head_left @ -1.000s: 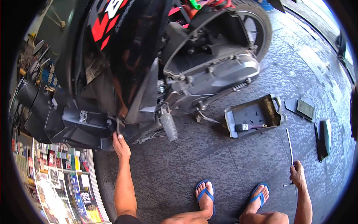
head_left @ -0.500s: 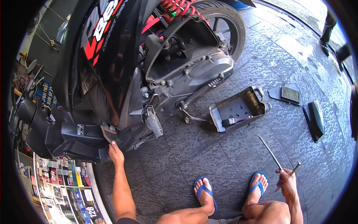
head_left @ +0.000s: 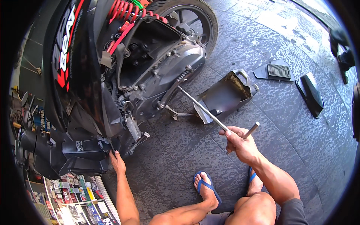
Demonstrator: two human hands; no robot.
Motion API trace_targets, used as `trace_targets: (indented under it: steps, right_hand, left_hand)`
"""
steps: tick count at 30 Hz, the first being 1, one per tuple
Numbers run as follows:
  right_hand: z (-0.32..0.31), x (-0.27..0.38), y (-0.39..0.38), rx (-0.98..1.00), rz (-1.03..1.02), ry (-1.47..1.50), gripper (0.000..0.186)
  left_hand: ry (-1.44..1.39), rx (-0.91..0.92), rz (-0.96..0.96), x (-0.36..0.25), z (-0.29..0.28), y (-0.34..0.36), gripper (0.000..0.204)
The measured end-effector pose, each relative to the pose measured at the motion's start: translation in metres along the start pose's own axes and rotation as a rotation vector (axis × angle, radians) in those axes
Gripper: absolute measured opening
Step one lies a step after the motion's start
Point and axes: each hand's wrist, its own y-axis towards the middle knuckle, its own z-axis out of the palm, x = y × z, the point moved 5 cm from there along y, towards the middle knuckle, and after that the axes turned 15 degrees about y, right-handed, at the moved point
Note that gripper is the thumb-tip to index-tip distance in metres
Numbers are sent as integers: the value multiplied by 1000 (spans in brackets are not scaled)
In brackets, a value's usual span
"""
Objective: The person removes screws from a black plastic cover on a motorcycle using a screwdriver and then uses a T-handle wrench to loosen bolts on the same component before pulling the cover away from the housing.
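Observation:
A black scooter with its side casing opened fills the left and upper part of the view. My left hand reaches to the edge of its black plastic lower panel beside the footboard, thumb and fingers closed on that edge; part of the fingers is hidden. My right hand is wrapped round the crossbar of a metal T-handle wrench. The wrench's long shaft points up and left, its tip appearing over the scooter's kick-start lever; whether it touches cannot be made out.
A cut-open plastic jug lies on the dark tiled floor right of the scooter. Beyond it are an air filter and a black plastic cover. A display case stands at lower left; another person's leg shows far right.
My right hand has swung the wrench left and forward, from beside my knee toward the scooter. The view has shifted, and my left hand stays at the panel.

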Motion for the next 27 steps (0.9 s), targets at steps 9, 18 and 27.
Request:
trace_targets:
  steps: [9,18,27]
  right_hand:
    - [13,-14,29,92,44,441,28]
    - [18,-22,49,-62,0,526,21]
    - [7,-32,57,5,-259,-197,27]
  left_hand:
    - [242,-488,-60,-41,-13,-43,40]
    - [-599,214,1139,-421,-56,-172,40]
    - [-557,1010,774,-507,2,-175,50]
